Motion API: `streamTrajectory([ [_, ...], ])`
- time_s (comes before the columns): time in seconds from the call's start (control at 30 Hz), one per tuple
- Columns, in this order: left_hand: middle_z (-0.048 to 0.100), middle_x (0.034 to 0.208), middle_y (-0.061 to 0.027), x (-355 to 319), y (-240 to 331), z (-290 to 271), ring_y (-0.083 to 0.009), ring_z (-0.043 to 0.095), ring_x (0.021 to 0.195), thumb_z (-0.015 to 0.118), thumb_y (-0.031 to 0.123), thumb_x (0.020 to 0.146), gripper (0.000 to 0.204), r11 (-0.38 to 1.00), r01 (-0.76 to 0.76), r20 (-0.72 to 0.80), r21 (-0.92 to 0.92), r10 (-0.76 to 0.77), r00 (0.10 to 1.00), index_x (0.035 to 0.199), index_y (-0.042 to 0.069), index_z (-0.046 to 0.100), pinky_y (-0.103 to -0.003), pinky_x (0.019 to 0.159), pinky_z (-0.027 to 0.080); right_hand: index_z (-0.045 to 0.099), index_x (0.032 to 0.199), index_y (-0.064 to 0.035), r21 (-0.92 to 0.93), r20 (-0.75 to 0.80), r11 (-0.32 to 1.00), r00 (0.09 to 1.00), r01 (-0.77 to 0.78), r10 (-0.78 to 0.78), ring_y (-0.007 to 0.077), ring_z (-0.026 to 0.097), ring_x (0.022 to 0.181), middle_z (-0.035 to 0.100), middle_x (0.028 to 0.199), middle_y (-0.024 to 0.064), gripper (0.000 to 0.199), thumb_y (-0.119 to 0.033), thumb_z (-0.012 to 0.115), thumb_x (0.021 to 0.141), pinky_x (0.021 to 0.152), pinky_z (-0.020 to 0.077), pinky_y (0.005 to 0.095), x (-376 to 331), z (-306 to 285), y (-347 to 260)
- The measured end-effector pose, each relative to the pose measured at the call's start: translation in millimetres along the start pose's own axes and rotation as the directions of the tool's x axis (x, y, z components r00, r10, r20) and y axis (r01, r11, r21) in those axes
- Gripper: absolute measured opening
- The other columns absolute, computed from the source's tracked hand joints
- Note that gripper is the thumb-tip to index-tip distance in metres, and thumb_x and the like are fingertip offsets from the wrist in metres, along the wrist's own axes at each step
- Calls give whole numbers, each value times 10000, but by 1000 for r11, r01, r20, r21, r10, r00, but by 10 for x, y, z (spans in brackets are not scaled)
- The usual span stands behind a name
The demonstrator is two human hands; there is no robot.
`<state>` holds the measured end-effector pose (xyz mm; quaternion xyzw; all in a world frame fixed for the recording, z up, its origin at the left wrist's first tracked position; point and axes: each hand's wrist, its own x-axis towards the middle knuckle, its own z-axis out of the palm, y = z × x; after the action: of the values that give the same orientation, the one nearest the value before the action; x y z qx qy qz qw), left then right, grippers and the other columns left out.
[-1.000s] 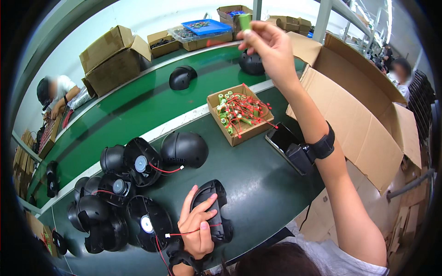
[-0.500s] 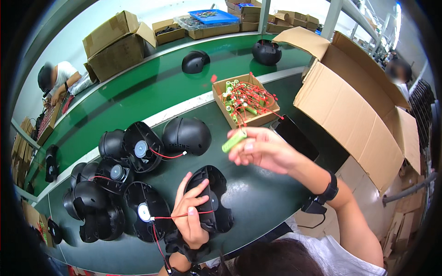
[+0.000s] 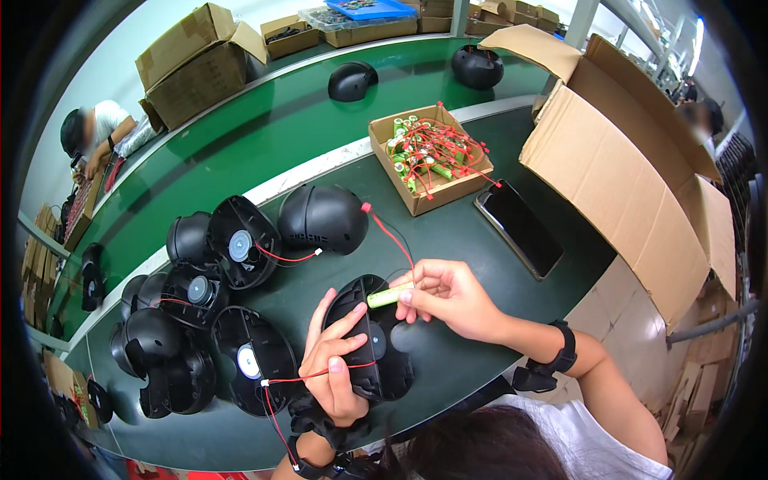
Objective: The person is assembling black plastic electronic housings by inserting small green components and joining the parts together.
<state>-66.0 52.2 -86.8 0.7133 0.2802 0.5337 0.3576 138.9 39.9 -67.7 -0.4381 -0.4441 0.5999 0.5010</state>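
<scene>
My left hand [image 3: 334,360] grips the left rim of a black plastic half shell [image 3: 392,380], whose hollow side faces up with a dark round part inside. A thin red wire runs from the shell across my fingers. Between the fingertips of my right hand [image 3: 452,300] is a green cylindrical battery [image 3: 386,297], its near end over the shell's upper part. The battery's red and black lead rises to a red connector [image 3: 366,207]. Left of my left hand lies another half shell [image 3: 276,360] with a white round speaker [image 3: 250,362] and a red wire.
Several black shells [image 3: 172,340] cluster on the left of the green table. A cardboard box of green batteries [image 3: 428,160] stands at the back, beside a phone [image 3: 520,228]. A large open carton [image 3: 612,188] is on the right. Across the green belt [image 3: 264,120], another person [image 3: 104,132] works.
My right hand has moved left and down, carrying the battery from above the table to the half shell. My left hand keeps its hold on the shell. The phone is now uncovered.
</scene>
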Motion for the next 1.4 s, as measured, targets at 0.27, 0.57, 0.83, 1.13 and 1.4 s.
streamTrajectory([
  [0.27,686,1081,-235,2,39,-12,-569,468,1218,365,199,960,376,997,-60,97,57,54,994,838,-41,627,-584,1033,382,611,776,-2,-410,15,912,1000,17,-12,51,596,628,652,679,33,250,-197,701,903,560,462,223,5,43,-88],
  [0.57,691,1078,-219,43,76,-60,-555,496,1198,407,186,921,348,990,-108,234,93,84,969,828,-40,654,-564,1028,397,565,693,-20,-371,176,928,982,5,65,39,507,556,567,593,-7,345,-255,762,850,505,400,237,100,-116,-130],
  [0.83,698,1047,-235,49,-23,-40,-544,493,1208,376,261,965,425,999,-37,125,-28,40,991,823,-35,645,-583,1043,354,534,1196,-32,-524,155,827,978,203,-142,126,558,1016,589,1098,69,455,-110,772,817,823,461,266,116,-181,-89],
  [1.13,696,1056,-236,75,-33,-57,-545,488,1213,359,283,982,447,993,-15,176,-119,36,984,822,-32,632,-594,1050,340,490,1361,17,78,460,996,888,-45,4,149,585,1127,598,1273,115,539,-26,699,866,1000,464,329,342,-290,126],
  [1.4,694,1052,-243,86,18,-64,-540,484,1217,360,295,987,447,998,-24,212,-53,35,977,812,-28,615,-597,1048,343,605,1207,25,74,336,993,935,90,-110,136,633,1013,673,1106,98,397,-16,731,833,898,515,303,322,-209,159],
])
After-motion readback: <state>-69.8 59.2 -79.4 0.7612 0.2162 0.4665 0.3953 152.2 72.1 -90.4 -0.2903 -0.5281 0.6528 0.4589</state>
